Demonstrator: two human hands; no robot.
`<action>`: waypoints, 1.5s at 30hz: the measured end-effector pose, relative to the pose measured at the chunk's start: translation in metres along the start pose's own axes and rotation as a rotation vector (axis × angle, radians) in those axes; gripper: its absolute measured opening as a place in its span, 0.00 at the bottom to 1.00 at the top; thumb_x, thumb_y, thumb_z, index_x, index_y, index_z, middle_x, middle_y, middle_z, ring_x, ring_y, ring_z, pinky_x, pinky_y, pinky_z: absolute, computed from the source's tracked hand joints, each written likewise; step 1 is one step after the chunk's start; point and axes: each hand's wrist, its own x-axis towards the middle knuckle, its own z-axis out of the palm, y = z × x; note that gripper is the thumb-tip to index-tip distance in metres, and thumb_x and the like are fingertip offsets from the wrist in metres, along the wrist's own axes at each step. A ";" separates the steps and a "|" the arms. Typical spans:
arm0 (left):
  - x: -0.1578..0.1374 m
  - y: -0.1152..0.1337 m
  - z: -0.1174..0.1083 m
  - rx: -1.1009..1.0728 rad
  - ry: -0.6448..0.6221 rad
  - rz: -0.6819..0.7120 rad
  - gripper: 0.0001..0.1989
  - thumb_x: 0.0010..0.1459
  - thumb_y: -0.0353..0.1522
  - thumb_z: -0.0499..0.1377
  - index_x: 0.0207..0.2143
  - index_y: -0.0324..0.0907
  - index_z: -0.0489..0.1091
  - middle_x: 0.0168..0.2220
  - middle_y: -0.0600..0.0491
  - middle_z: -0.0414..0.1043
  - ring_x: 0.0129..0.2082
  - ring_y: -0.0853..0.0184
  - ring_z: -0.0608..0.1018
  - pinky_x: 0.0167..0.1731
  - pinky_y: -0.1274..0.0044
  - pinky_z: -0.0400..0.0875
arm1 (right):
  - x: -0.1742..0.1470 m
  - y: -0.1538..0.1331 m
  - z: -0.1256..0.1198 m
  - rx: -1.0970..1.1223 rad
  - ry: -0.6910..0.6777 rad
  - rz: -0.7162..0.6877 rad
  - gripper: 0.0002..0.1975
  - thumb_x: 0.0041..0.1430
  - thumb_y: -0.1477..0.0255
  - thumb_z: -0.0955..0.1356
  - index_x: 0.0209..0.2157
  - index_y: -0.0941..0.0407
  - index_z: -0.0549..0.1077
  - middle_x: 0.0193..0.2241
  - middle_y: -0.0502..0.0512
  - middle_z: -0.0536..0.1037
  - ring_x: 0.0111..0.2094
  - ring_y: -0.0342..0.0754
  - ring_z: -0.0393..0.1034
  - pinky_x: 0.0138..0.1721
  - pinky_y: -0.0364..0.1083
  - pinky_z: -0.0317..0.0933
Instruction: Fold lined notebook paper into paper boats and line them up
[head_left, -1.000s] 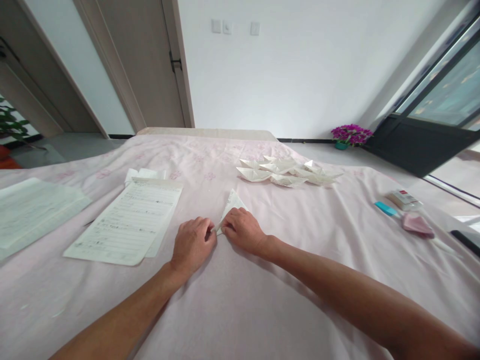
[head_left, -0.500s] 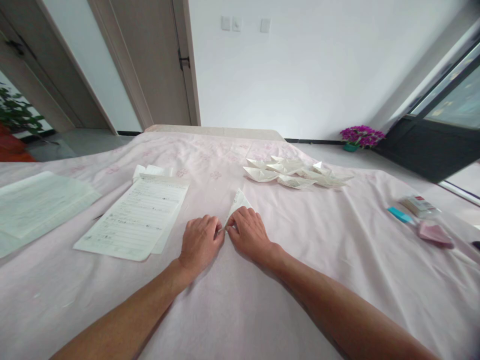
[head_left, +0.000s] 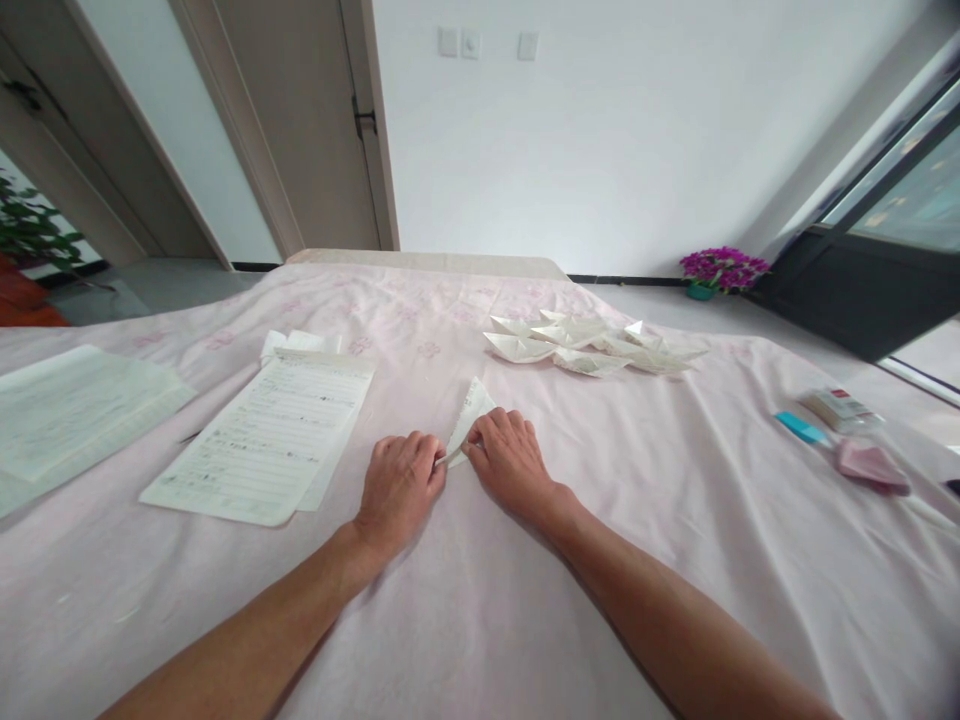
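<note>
A small folded piece of paper (head_left: pixel 469 412), with a pointed top and some writing along one edge, is on the pink sheet between my two hands. My left hand (head_left: pixel 401 490) pinches its lower left edge between thumb and fingers. On the other side, my right hand (head_left: pixel 511 463) is closed on the paper's right edge, and its fingers cover part of it. Beyond my right hand lie several folded paper boats (head_left: pixel 585 345) in a cluster. Left of my left hand rest handwritten lined sheets (head_left: pixel 262 435).
More pale sheets (head_left: pixel 82 415) lie at the far left. At the right are a blue-sleeved eraser-like item (head_left: pixel 799 428), a clear-wrapped pack (head_left: pixel 841 408) and a pink cloth-like item (head_left: pixel 871 465). Purple flowers (head_left: pixel 724 270) stand on the floor by the wall.
My right hand has slid slightly right along the folded paper, so more of its middle shows between my hands. My left hand keeps its pinch in nearly the same place.
</note>
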 end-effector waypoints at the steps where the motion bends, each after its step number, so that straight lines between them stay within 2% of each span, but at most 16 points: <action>1: 0.001 -0.001 -0.001 0.012 0.012 0.022 0.02 0.61 0.28 0.56 0.34 0.43 0.66 0.32 0.54 0.71 0.36 0.62 0.73 0.47 0.67 0.61 | -0.001 -0.001 0.001 -0.004 0.007 0.004 0.05 0.64 0.68 0.66 0.35 0.54 0.68 0.37 0.54 0.70 0.40 0.51 0.59 0.41 0.48 0.50; 4: 0.003 -0.005 -0.002 0.081 0.049 0.099 0.04 0.61 0.27 0.54 0.34 0.42 0.67 0.30 0.54 0.70 0.35 0.63 0.73 0.53 0.63 0.58 | -0.002 -0.008 0.004 -0.018 0.016 0.016 0.04 0.64 0.68 0.65 0.35 0.54 0.68 0.37 0.54 0.70 0.40 0.51 0.59 0.40 0.49 0.49; 7: 0.006 -0.010 -0.001 0.104 0.053 0.141 0.05 0.62 0.27 0.54 0.34 0.42 0.67 0.30 0.54 0.71 0.34 0.63 0.73 0.54 0.63 0.58 | -0.002 -0.015 0.006 -0.037 0.003 -0.007 0.04 0.65 0.71 0.63 0.34 0.54 0.68 0.36 0.55 0.71 0.39 0.52 0.60 0.39 0.49 0.50; 13: 0.006 -0.010 0.000 -0.024 0.010 0.019 0.03 0.61 0.30 0.57 0.33 0.43 0.66 0.31 0.55 0.72 0.34 0.63 0.74 0.46 0.67 0.62 | 0.000 -0.017 0.006 0.079 0.030 -0.017 0.02 0.60 0.75 0.64 0.35 0.54 0.68 0.35 0.54 0.71 0.38 0.50 0.62 0.39 0.48 0.53; 17: 0.005 -0.008 -0.001 -0.029 0.005 0.007 0.02 0.61 0.30 0.57 0.33 0.43 0.66 0.32 0.54 0.73 0.36 0.62 0.74 0.46 0.67 0.61 | 0.000 -0.016 0.005 0.215 0.041 -0.151 0.11 0.59 0.78 0.64 0.44 0.55 0.68 0.42 0.55 0.71 0.40 0.47 0.65 0.41 0.45 0.57; 22: 0.004 -0.009 0.001 -0.037 0.000 -0.025 0.03 0.61 0.31 0.57 0.34 0.43 0.65 0.33 0.53 0.73 0.36 0.62 0.74 0.46 0.67 0.61 | 0.007 -0.018 0.006 0.192 -0.049 -0.270 0.07 0.64 0.77 0.63 0.35 0.55 0.71 0.36 0.52 0.72 0.35 0.44 0.65 0.36 0.43 0.56; 27: 0.004 -0.011 0.001 -0.099 -0.020 -0.046 0.04 0.59 0.31 0.59 0.34 0.43 0.64 0.32 0.55 0.72 0.35 0.63 0.74 0.45 0.68 0.62 | 0.011 -0.017 0.004 0.138 -0.038 -0.244 0.08 0.65 0.76 0.64 0.32 0.55 0.73 0.35 0.52 0.72 0.35 0.44 0.65 0.35 0.42 0.55; 36: 0.005 -0.011 -0.001 -0.143 -0.020 -0.052 0.05 0.58 0.29 0.58 0.31 0.44 0.63 0.30 0.56 0.71 0.34 0.64 0.74 0.44 0.68 0.64 | 0.007 -0.022 -0.001 0.088 -0.034 -0.178 0.08 0.64 0.75 0.63 0.37 0.53 0.73 0.33 0.51 0.74 0.35 0.46 0.67 0.37 0.43 0.55; 40: 0.006 -0.012 0.000 -0.131 -0.017 -0.055 0.04 0.59 0.30 0.58 0.31 0.43 0.63 0.30 0.55 0.71 0.33 0.64 0.74 0.43 0.68 0.64 | 0.005 -0.021 0.000 0.149 -0.063 -0.166 0.08 0.62 0.75 0.64 0.38 0.53 0.75 0.32 0.51 0.76 0.36 0.46 0.69 0.38 0.43 0.56; 45: 0.006 -0.013 0.001 -0.163 -0.027 -0.064 0.04 0.59 0.30 0.59 0.33 0.43 0.64 0.31 0.55 0.72 0.34 0.63 0.74 0.43 0.68 0.64 | 0.004 -0.018 0.000 0.272 -0.056 -0.133 0.11 0.59 0.78 0.64 0.39 0.52 0.76 0.36 0.51 0.79 0.39 0.45 0.71 0.39 0.42 0.58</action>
